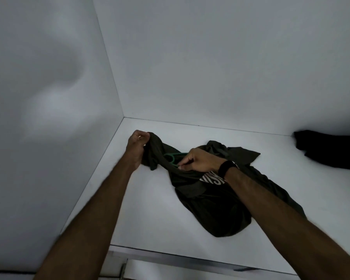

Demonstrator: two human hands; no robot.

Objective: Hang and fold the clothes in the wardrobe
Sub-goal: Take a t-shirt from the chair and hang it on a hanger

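A: Surfaces?

B: White wardrobe shelf, smooth and matte, flat, meeting plain white side and back walls at a corner. Dim light.

A: The garment?

B: Dark olive T-shirt, soft knit, crumpled in a loose heap on the shelf left of centre, pale block lettering partly showing on the chest. A green hanger, thin curved plastic, lies in the bunched fabric between the two hands. Only part of it is visible.

A: Hands?

B: Left hand, forearm stretched forward, fingers curled tight round a gathered fold of the shirt, lifting that end off the shelf. Right hand, knuckles up, fingers bent and pinching at the hanger and fabric edge; a black wristband on that wrist.

A: Anything else?

B: A black garment, limp and shapeless, at the shelf's far right, well apart.
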